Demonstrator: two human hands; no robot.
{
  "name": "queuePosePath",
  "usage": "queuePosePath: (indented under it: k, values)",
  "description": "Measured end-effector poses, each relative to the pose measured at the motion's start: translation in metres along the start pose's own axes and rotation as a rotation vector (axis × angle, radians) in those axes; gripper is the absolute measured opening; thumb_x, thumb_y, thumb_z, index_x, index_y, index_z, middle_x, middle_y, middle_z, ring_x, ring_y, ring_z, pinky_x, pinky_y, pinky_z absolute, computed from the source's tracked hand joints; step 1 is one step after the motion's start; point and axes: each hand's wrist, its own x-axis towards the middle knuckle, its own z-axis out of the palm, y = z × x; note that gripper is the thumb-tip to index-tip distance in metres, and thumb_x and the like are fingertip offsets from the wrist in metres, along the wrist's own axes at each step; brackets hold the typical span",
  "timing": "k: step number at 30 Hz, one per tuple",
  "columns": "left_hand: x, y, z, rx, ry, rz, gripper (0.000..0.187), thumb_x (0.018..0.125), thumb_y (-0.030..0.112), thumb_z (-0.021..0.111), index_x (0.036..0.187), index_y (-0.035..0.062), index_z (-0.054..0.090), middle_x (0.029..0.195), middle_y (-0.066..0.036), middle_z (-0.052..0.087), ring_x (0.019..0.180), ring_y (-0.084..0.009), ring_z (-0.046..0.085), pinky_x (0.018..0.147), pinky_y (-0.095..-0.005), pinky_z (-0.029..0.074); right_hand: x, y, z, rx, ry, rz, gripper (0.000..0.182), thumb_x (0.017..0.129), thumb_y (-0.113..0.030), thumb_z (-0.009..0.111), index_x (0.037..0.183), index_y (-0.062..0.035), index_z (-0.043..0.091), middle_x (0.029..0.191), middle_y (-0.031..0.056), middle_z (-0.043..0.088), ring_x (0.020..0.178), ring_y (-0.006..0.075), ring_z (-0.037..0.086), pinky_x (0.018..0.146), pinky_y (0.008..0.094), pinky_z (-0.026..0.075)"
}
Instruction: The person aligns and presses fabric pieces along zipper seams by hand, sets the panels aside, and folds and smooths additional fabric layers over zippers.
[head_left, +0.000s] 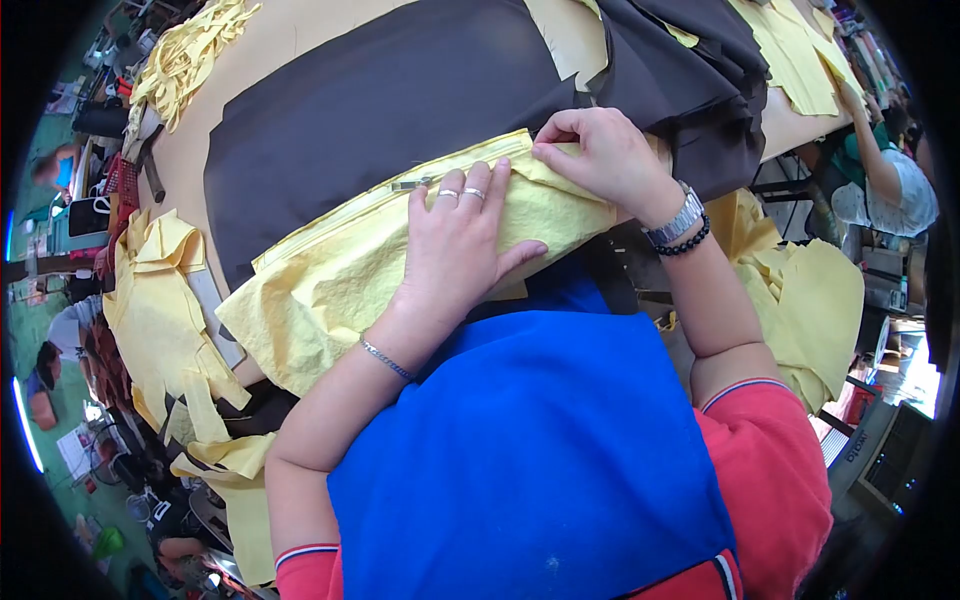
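A yellow fabric piece (pixel 330 290) with a zipper (pixel 350 205) along its upper edge lies across the table's near side, over dark fabric. The zipper's metal pull (pixel 409 184) sits just left of my left fingertips. My left hand (pixel 460 225), with two rings, rests flat on the yellow cloth, fingers stretched out and thumb apart. At the right end of the zipper, my right hand (pixel 600 155) pinches the yellow edge between thumb and fingers. Behind both hands spreads a large dark fabric panel (pixel 380 90).
Yellow strips (pixel 190 55) are heaped at the far left, and yellow pieces (pixel 165 310) hang over the left edge. More dark fabric (pixel 690 80) is bunched at the right. Another person (pixel 885 180) reaches onto the table from the right. Yellow cloth (pixel 800 300) hangs beside my right arm.
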Motion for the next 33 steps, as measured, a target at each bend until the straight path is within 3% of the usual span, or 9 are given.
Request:
queuePosePath:
  k: [9, 12, 15, 19, 20, 22, 26, 29, 33]
  values:
    - [0.005, 0.000, -0.006, 0.009, -0.046, -0.001, 0.087, 0.088, 0.073, 0.057, 0.144, 0.0063, 0.057, 0.131, -0.012, 0.059, 0.121, -0.0271, 0.056, 0.102, -0.0506, 0.042, 0.008, -0.011, -0.006, -0.116, -0.068, 0.029, 0.019, 0.085, -0.026, 0.069, 0.087, -0.0089, 0.075, 0.090, 0.0103, 0.074, 0.092, 0.0310, 0.071, 0.084, 0.0429, 0.057]
    - [0.003, -0.001, -0.003, -0.038, -0.034, -0.007, 0.084, 0.091, 0.070, 0.057, 0.146, 0.0061, 0.055, 0.135, -0.015, 0.057, 0.125, -0.0305, 0.055, 0.108, -0.0563, 0.039, 0.011, -0.011, -0.005, -0.316, 0.034, -0.271, 0.014, 0.087, -0.020, 0.071, 0.091, -0.0072, 0.072, 0.087, 0.0067, 0.069, 0.089, 0.0274, 0.068, 0.080, 0.0401, 0.053]
    - [-0.006, -0.008, 0.000, -0.100, -0.037, 0.002, 0.084, 0.094, 0.067, 0.055, 0.150, 0.0048, 0.049, 0.140, -0.018, 0.055, 0.130, -0.0345, 0.053, 0.113, -0.0618, 0.034, 0.004, -0.015, 0.002, -0.464, 0.036, -0.410, 0.009, 0.089, -0.017, 0.068, 0.091, -0.0084, 0.071, 0.090, 0.0065, 0.066, 0.091, 0.0272, 0.065, 0.082, 0.0396, 0.049]
    - [-0.037, -0.033, -0.021, -0.182, -0.031, -0.146, 0.068, 0.100, 0.052, 0.059, 0.155, 0.0142, 0.045, 0.145, -0.015, 0.054, 0.132, -0.0339, 0.054, 0.115, -0.0636, 0.033, -0.015, -0.034, -0.010, -0.612, -0.152, -0.396, 0.021, 0.091, -0.017, 0.067, 0.109, -0.0079, 0.071, 0.103, 0.0072, 0.068, 0.101, 0.0274, 0.065, 0.087, 0.0406, 0.048]
    - [-0.048, -0.044, -0.032, -0.121, -0.002, -0.208, 0.055, 0.102, 0.042, 0.060, 0.151, 0.0187, 0.051, 0.143, -0.012, 0.056, 0.131, -0.0313, 0.056, 0.113, -0.0626, 0.035, -0.018, -0.041, -0.008, -0.589, -0.076, -0.434, 0.023, 0.092, -0.018, 0.068, 0.112, -0.0073, 0.071, 0.107, 0.0075, 0.068, 0.103, 0.0273, 0.064, 0.088, 0.0409, 0.048]
    - [-0.071, -0.069, -0.047, -0.015, 0.016, -0.352, 0.047, 0.101, 0.039, 0.061, 0.144, 0.0173, 0.058, 0.137, -0.011, 0.060, 0.128, -0.0300, 0.058, 0.112, -0.0609, 0.037, -0.023, -0.051, -0.006, -0.547, 0.075, -0.493, 0.028, 0.093, -0.019, 0.069, 0.118, -0.0060, 0.069, 0.113, 0.0079, 0.069, 0.107, 0.0270, 0.064, 0.090, 0.0417, 0.048]
    - [-0.101, -0.102, -0.052, 0.061, 0.010, -0.488, 0.033, 0.101, 0.033, 0.064, 0.127, 0.0148, 0.071, 0.120, -0.008, 0.068, 0.116, -0.0278, 0.063, 0.110, -0.0572, 0.038, -0.008, -0.085, 0.027, -0.136, -0.085, -0.504, 0.034, 0.093, -0.023, 0.073, 0.120, -0.0036, 0.067, 0.116, 0.0138, 0.069, 0.101, 0.0322, 0.066, 0.089, 0.0453, 0.051]
    - [-0.099, -0.102, -0.054, 0.018, 0.012, -0.483, 0.028, 0.099, 0.032, 0.067, 0.118, 0.0126, 0.074, 0.112, -0.008, 0.070, 0.107, -0.0271, 0.066, 0.111, -0.0568, 0.037, -0.005, -0.100, 0.072, -0.011, -0.203, -0.570, 0.038, 0.092, -0.025, 0.074, 0.122, -0.0028, 0.066, 0.113, 0.0147, 0.066, 0.098, 0.0329, 0.066, 0.089, 0.0439, 0.053]
    - [-0.098, -0.110, -0.047, -0.066, 0.038, -0.491, 0.024, 0.098, 0.030, 0.067, 0.110, 0.0119, 0.076, 0.104, -0.006, 0.071, 0.100, -0.0249, 0.068, 0.108, -0.0527, 0.038, 0.000, -0.103, 0.097, -0.087, -0.134, -0.590, 0.046, 0.091, -0.031, 0.074, 0.126, -0.0020, 0.064, 0.116, 0.0141, 0.063, 0.104, 0.0315, 0.063, 0.091, 0.0424, 0.052]
